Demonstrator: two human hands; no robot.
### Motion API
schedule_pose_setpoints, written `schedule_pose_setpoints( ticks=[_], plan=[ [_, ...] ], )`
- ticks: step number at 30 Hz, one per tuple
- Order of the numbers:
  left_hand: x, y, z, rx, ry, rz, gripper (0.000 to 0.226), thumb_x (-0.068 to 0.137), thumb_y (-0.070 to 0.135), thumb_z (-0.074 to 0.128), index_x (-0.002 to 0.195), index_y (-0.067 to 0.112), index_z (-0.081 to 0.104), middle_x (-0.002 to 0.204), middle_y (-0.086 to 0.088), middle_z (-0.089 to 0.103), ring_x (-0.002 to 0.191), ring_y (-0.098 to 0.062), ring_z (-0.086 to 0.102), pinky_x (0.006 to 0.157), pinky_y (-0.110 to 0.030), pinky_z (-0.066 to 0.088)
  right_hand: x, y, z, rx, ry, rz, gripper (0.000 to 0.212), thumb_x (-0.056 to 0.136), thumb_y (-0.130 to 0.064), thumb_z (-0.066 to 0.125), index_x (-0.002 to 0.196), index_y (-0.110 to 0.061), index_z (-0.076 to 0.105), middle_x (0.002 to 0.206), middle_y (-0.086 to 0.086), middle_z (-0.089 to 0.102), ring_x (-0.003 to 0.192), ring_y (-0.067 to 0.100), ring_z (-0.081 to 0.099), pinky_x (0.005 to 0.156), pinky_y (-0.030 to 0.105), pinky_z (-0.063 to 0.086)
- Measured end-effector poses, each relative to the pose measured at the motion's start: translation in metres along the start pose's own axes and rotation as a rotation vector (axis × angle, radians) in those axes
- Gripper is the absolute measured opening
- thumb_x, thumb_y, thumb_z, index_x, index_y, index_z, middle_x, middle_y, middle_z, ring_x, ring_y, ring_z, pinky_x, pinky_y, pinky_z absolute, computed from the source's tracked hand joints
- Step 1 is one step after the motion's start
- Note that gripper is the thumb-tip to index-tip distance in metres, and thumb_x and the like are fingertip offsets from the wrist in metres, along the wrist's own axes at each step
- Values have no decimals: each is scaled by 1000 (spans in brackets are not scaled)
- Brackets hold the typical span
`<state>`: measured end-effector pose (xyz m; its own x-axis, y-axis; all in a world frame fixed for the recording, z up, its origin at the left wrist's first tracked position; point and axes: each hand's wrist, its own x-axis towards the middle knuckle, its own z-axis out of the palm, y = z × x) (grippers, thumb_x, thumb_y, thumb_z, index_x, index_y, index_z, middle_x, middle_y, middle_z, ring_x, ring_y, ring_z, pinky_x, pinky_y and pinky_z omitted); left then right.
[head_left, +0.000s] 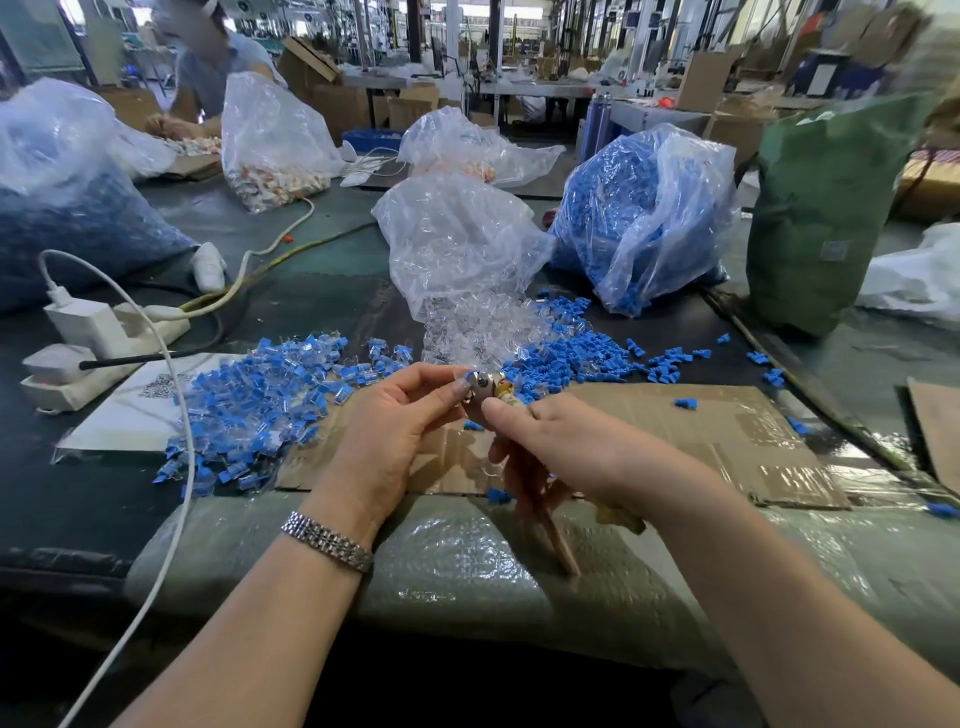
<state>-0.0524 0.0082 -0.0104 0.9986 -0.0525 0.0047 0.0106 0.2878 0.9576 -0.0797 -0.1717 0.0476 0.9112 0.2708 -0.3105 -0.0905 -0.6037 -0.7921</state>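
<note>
My left hand (400, 415) pinches a small blue piece at the metal head of a hand tool (485, 391). My right hand (550, 441) grips that tool by its wooden handle (563, 545), which points down toward me. Both hands hover above a flattened cardboard sheet (701, 431). To the left lies a heap of assembled blue-and-clear parts (249, 405). Loose blue plugs (576, 353) spread out just beyond my hands. Clear plastic shells (478, 327) spill from a transparent bag (457, 244).
A bag of blue plugs (644, 218) stands at the back right, beside a green sack (826, 208). A white power strip (98, 343) with cables lies at the left. Another person (208, 67) works at the far left. Bubble wrap (467, 566) covers the near table edge.
</note>
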Motion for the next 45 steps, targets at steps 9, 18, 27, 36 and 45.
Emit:
schedule_pose_setpoints(
  ticks=[9, 18, 27, 36, 45],
  plan=[
    [3, -2, -5, 841, 589, 444, 27, 89, 3, 63, 107, 23, 64, 106, 3, 56, 97, -10, 55, 82, -25, 46, 7, 35, -55, -667, 425, 149, 42, 94, -56, 59, 78, -17, 52, 82, 5, 62, 70, 20, 56, 56, 33, 38],
    [-11, -4, 10, 908, -194, 341, 9, 89, 10, 74, 93, 16, 68, 90, 2, 64, 73, 3, 54, 70, -14, 48, 17, 57, -46, -862, 581, 247, 65, 90, -67, 54, 128, -15, 51, 134, 13, 46, 127, 33, 41, 101, 49, 41],
    [-9, -6, 12, 1050, -228, 278, 11, 87, 21, 76, 96, 25, 70, 97, 13, 65, 91, 3, 59, 84, -13, 50, 0, 30, -15, -464, 281, -276, 21, 83, -39, 80, 70, -35, 63, 72, -17, 62, 71, -2, 55, 75, 30, 44],
    [-11, -1, 9, 818, -64, 250, 9, 89, 7, 74, 93, 14, 70, 85, -1, 71, 77, -10, 67, 73, -16, 54, 11, 30, 14, -769, 175, -412, 16, 92, -39, 68, 104, -30, 73, 100, -4, 62, 99, 16, 50, 90, 36, 41],
    [-10, 5, 0, 187, -64, -42, 21, 82, 11, 72, 102, 11, 77, 99, -14, 77, 87, -22, 75, 70, -26, 61, 14, 41, -6, 15, 415, -351, 7, 98, -24, 64, 92, -22, 64, 79, -5, 69, 70, 7, 65, 64, 18, 53]
  ],
)
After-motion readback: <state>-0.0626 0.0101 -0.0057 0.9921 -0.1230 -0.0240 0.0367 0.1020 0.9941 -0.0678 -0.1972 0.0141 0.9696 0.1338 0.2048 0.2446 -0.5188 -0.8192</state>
